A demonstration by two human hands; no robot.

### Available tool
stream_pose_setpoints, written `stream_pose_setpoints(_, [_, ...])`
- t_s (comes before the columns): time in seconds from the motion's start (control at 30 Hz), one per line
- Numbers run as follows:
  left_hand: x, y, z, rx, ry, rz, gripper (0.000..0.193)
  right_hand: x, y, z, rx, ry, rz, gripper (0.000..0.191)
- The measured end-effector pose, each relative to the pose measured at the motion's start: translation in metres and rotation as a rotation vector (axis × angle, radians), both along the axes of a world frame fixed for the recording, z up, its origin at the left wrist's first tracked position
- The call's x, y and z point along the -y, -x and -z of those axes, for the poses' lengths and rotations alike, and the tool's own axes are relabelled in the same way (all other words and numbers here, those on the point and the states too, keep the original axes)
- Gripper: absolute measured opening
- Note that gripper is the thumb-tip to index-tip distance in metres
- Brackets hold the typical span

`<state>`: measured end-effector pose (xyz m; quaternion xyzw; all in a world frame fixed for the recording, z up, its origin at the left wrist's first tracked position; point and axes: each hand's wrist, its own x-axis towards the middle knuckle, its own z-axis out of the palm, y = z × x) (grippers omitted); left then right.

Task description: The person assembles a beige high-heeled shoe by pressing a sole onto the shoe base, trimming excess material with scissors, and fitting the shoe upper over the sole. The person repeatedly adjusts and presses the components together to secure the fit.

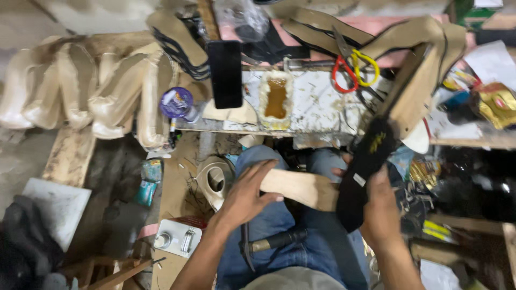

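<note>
I look down at my lap in blue jeans. My left hand point(248, 194) lies flat, fingers spread, on one end of a tan sole piece point(301, 188) lying across my knees. My right hand point(380, 210) has its grip closed around a black insole point(365, 172), tilted up toward the desk point(317, 104). A hammer point(271, 243) rests on my thigh below the left hand. On the desk stand an open pot of amber glue point(276, 99), a black phone point(225, 74), a purple round lid point(176, 102), and scissors with red and yellow handles point(352, 69). Cream-coloured shoe uppers point(91, 88) are lined up at the left.
</note>
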<state>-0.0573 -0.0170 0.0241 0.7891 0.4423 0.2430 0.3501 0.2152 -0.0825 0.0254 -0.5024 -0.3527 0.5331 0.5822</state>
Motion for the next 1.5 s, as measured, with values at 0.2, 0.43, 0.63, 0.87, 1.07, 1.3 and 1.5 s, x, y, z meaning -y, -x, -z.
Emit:
stream_pose_setpoints(0.2, [0.013,0.014,0.007,0.085,0.096,-0.052,0.075,0.032,0.017,-0.028,-0.991,-0.079,-0.237,0.075])
stream_pose_setpoints(0.43, [0.017,0.025,0.008,0.135,0.125,-0.056,0.071,0.038,0.035,-0.032,-1.056,-0.013,-0.281,0.068])
stream_pose_setpoints(0.63, [0.009,0.034,0.015,0.145,0.246,-0.044,0.072,0.034,0.039,-0.030,-1.065,-0.020,-0.288,0.066])
stream_pose_setpoints(0.87, [0.009,0.034,0.033,0.171,0.309,-0.111,0.073,0.030,0.039,-0.026,-1.010,0.002,-0.300,0.067])
stream_pose_setpoints(1.07, [0.009,0.041,0.035,0.213,0.275,-0.074,0.073,0.016,0.043,-0.006,0.443,-0.167,-0.205,0.074])
stream_pose_setpoints(1.3, [0.005,0.056,0.038,0.254,0.334,-0.063,0.076,0.001,0.071,0.032,1.312,-0.322,-0.287,0.067])
stream_pose_setpoints(1.5, [0.001,0.063,0.044,0.216,0.361,-0.042,0.075,-0.009,0.078,0.038,1.338,-0.350,-0.326,0.063])
